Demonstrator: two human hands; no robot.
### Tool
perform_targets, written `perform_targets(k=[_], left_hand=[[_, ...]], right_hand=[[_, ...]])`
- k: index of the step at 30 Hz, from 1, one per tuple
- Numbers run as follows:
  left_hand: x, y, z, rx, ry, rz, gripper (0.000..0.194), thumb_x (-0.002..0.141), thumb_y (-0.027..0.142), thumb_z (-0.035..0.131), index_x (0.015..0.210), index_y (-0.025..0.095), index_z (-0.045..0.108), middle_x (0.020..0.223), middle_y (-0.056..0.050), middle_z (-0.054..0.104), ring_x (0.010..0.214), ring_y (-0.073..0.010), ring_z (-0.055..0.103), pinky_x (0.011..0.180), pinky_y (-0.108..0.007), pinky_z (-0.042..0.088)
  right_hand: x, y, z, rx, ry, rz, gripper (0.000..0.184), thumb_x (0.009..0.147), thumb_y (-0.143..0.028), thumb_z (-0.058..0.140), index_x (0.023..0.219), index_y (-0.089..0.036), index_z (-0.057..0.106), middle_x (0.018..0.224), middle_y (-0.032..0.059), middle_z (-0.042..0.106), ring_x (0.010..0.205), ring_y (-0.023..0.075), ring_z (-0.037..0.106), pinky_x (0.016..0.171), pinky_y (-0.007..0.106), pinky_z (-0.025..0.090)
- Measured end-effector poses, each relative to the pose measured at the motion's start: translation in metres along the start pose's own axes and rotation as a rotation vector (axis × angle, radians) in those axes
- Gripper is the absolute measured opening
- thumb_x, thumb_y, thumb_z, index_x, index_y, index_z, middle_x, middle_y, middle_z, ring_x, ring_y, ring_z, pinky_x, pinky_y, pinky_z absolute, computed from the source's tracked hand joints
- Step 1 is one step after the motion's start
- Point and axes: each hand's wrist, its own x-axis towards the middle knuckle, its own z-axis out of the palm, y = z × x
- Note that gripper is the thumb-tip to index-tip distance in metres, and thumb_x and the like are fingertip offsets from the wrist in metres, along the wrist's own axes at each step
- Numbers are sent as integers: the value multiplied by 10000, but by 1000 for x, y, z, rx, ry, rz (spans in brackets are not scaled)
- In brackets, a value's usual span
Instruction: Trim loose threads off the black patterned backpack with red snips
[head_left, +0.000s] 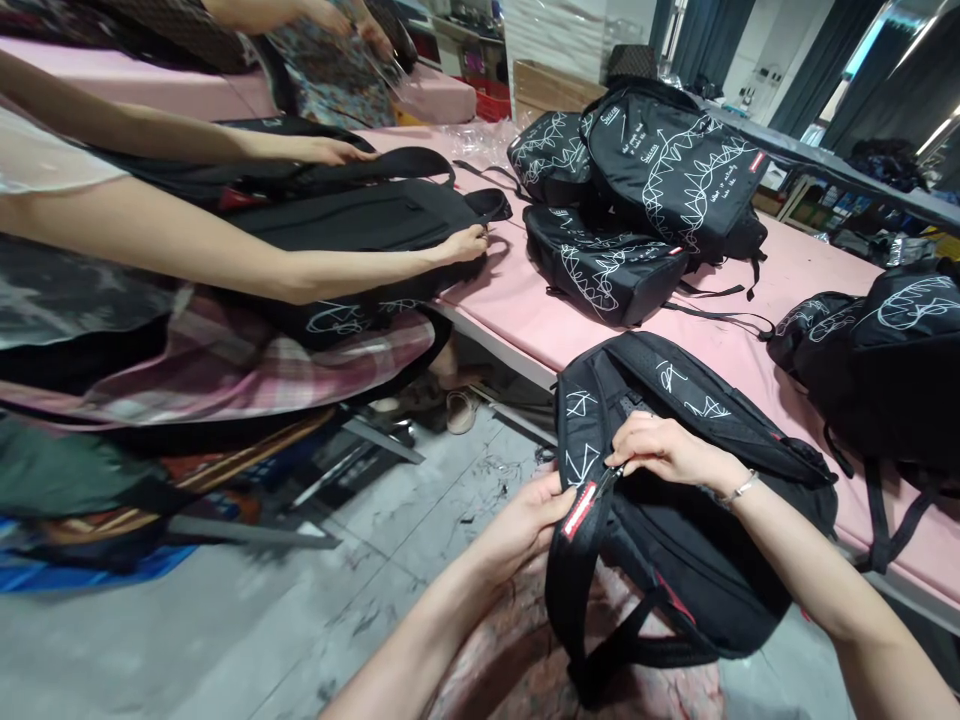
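Note:
A black backpack (697,560) with white line drawings hangs over the edge of the pink table (525,310), resting partly on my lap. My left hand (529,520) grips its side by a small red label (579,510), fingers closed on the fabric. My right hand (660,452) pinches something small at the zipper near the top of the bag, a bracelet on its wrist.
Several matching black backpacks (645,190) are piled on the pink table, more at the right edge (885,350). A co-worker at left has both hands (465,245) on another black bag (360,220). Another person's hands (352,20) work at the far table. Grey floor lies below.

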Motion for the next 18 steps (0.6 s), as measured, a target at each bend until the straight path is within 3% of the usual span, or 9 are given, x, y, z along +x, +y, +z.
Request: perform_targets(k=[14, 18], left_hand=[[1, -1, 1, -11, 12, -7, 303, 620, 276, 746, 859, 111, 661, 730, -49, 598, 565, -79, 502, 516, -156, 395], [2, -2, 0, 6, -2, -10, 268, 641, 290, 732, 824, 110, 655, 652, -22, 557, 520, -54, 451, 490, -141, 352]], right_hand=[[6, -9, -1, -20, -38, -39, 159, 849, -171, 515, 931, -100, 631, 853, 69, 584, 858, 113, 500, 806, 264, 436], [7, -11, -2, -27, -59, -31, 158, 853, -154, 501, 927, -102, 629, 856, 65, 589, 861, 113, 493, 809, 261, 430]])
